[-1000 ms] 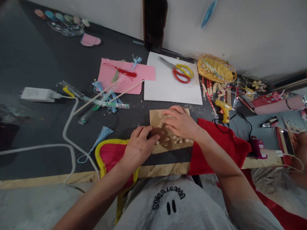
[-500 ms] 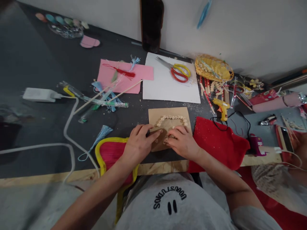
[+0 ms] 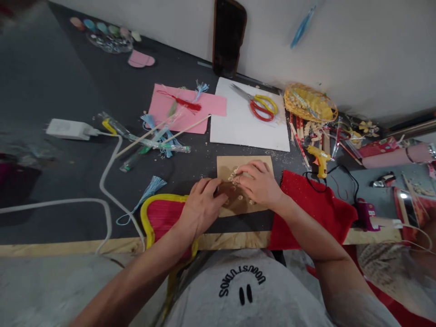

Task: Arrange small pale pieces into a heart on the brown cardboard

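A brown card [image 3: 226,210] lies on the dark table in front of me. Small pale flower-like pieces [image 3: 234,175] form a cluster on it, and a few more sit lower down. My right hand [image 3: 260,184] is over the card, its bent fingertips closed at the cluster and covering part of it. At the card's left edge is my left hand [image 3: 204,200], its fingers curled and thumb close to the forefinger. Something dark shows between them, too small to name. A pink pad with yellow edging [image 3: 163,213] lies beneath my left forearm.
Right of the card is red cloth [image 3: 309,204], with a yellow glue gun [image 3: 319,160] behind it. Scissors [image 3: 260,106] rest on a white board [image 3: 245,131]. A wicker basket [image 3: 309,102] stands at the back. A white cable [image 3: 107,181] runs across the left.
My right hand has moved up over the card. The arc of pale pieces seen before at the card's top no longer shows there. The whole view has shifted slightly.
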Motion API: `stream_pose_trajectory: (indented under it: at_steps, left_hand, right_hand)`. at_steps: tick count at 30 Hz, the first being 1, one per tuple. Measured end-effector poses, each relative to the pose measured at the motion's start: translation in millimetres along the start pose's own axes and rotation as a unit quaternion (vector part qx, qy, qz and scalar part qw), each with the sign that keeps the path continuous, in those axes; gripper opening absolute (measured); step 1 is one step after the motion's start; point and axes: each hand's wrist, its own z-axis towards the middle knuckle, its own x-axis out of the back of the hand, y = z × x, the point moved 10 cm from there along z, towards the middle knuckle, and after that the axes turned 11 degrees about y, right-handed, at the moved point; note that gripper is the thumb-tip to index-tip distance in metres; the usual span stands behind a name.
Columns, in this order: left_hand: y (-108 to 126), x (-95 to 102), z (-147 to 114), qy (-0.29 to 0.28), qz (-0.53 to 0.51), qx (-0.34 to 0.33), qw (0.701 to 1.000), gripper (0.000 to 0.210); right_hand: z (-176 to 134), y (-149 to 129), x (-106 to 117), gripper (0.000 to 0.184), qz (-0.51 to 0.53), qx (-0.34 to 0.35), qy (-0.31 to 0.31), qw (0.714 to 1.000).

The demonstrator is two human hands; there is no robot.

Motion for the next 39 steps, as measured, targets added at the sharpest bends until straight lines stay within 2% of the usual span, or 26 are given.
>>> stream_pose_trajectory:
  at_steps: [5,8,13,18,25,32,39]
  left_hand:
    - [1,0.1,0,-0.010,0.001,0.003,1.000,0.035]
    - [3,3.9,1,0.008,-0.002,-0.003,1.000,0.032]
    - [1,3.8,1,0.009,-0.009,0.007,1.000,0.032]
    - [5,7.2,2,0.026,0.009,-0.012,1.000,0.039]
    - [5,6.7,2,0.026,0.014,-0.014,0.999,0.040]
    - [6,9.4,3,0.038,0.018,-0.026,0.999,0.037]
    - [5,10.0,2,0.039,0.014,-0.029,0.999,0.039]
  right_hand:
    - [12,-9,-14,0.020,-0.001,0.071,-0.033,0.997]
    - [14,-11,-20,0.020,0.011,0.094,-0.060,0.994]
    - [17,-9,-20,0.017,0.063,0.121,-0.066,0.988]
    - [20,-5,-25,0.019,0.105,0.124,-0.095,0.982]
    - [21,-2,-25,0.016,0.087,0.119,-0.105,0.984]
    - [19,-2,-25,0.015,0.085,0.125,-0.096,0.984]
    - [19,1,-11,0.018,0.097,0.119,-0.063,0.986]
